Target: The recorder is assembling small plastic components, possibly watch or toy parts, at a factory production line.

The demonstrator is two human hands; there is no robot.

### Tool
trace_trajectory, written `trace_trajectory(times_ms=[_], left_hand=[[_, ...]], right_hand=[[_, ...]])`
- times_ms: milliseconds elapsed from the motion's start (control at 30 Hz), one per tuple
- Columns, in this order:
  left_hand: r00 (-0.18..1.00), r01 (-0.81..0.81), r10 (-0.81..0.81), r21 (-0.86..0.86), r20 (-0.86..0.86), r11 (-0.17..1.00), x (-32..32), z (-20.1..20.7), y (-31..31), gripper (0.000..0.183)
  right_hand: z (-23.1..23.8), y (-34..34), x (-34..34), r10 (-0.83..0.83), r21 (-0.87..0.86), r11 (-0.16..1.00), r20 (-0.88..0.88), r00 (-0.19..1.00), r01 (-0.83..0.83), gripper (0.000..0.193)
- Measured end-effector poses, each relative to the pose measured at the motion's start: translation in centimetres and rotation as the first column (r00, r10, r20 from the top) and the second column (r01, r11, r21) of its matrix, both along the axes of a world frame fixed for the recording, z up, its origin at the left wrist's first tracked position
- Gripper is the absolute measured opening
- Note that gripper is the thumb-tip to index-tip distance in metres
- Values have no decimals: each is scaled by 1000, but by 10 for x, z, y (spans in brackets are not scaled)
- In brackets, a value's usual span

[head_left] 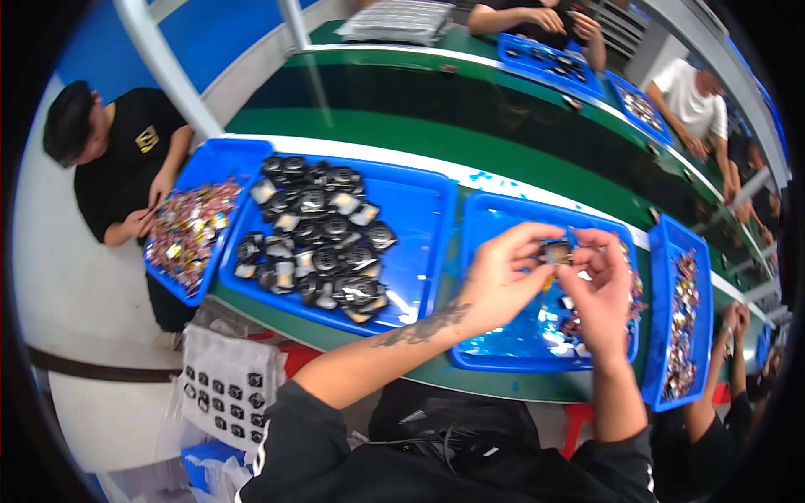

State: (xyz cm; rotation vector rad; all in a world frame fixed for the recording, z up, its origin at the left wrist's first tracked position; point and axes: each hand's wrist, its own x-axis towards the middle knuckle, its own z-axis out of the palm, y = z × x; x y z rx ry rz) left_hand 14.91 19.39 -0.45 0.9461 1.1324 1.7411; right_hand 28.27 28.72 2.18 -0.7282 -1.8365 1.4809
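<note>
green bench [482, 383] below — left hand [510, 275] and right hand [602, 289] pinched around one small dark part [556, 251]

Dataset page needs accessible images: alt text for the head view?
A person's left hand and right hand hold a small dark part by the fingertips above a blue tray. To the left, a second blue tray holds a pile of black parts; other people work around the green surface.
</note>
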Motion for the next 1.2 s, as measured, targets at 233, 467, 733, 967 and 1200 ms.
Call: trace_trajectory(times_ms=[233, 467, 733, 967, 1200], left_hand=[[-86, -607, -58, 6, -995, 794, -95, 21, -55, 36], [-194, -624, -347, -158, -918, 766, -163, 5, -90, 39], [585, -424, -3, -309, -811, 851, -143, 34, -62, 10], [975, 24, -10, -57, 221, 998, -59, 17, 16, 22], [963, -1, -21, -80, -268, 997, -45, 8, 10, 34]], right_hand=[[-4, 149, -66, 78, -47, 997, 267, 960, -68, 48], [-53, 244, -103, -60, 7, 997, 652, 756, 73, 43], [-8, 219, -69, -106, 404, 912, 384, 917, -64, 19], [6, 110, -6, -155, 497, 608, 839, 521, -619, 14], [-6, 76, 22, -90, 556, 798, 493, 865, -234, 13]])
